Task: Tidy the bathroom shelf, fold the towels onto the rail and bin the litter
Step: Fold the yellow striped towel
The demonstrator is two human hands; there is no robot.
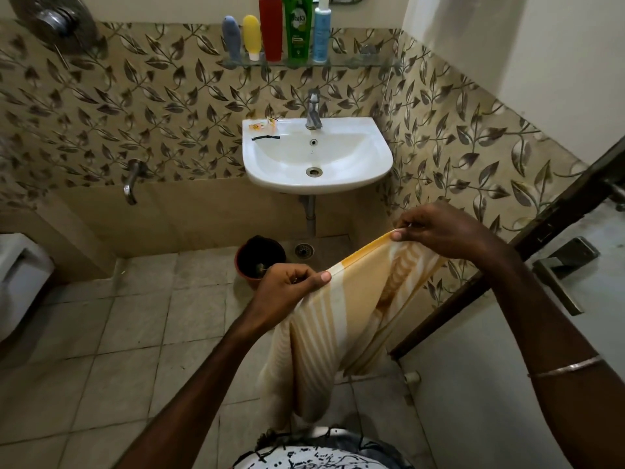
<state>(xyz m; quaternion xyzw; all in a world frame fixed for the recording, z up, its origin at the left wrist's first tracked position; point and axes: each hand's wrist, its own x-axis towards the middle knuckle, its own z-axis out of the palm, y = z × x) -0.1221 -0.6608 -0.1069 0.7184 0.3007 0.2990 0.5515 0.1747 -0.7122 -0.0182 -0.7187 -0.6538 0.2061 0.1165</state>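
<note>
A yellow and white striped towel [338, 319] hangs in front of me, held by its top edge. My left hand [287, 286] pinches the left end of that edge. My right hand [443, 228] pinches the right end, higher up and further away. The towel droops down toward the floor between my arms. On the glass shelf [355, 62] stand several bottles in a row: grey, yellow, red [270, 27], green and blue. Small wrappers [262, 124] and a black hair tie [265, 138] lie on the left rim of the white sink [372, 164]. No towel rail shows.
A red-brown bin [243, 265] stands on the floor under the sink, beside a floor drain [303, 251]. A wall tap [130, 184] sticks out at the left. A white toilet [17, 272] is at the far left. An open door with a handle [558, 275] is at my right.
</note>
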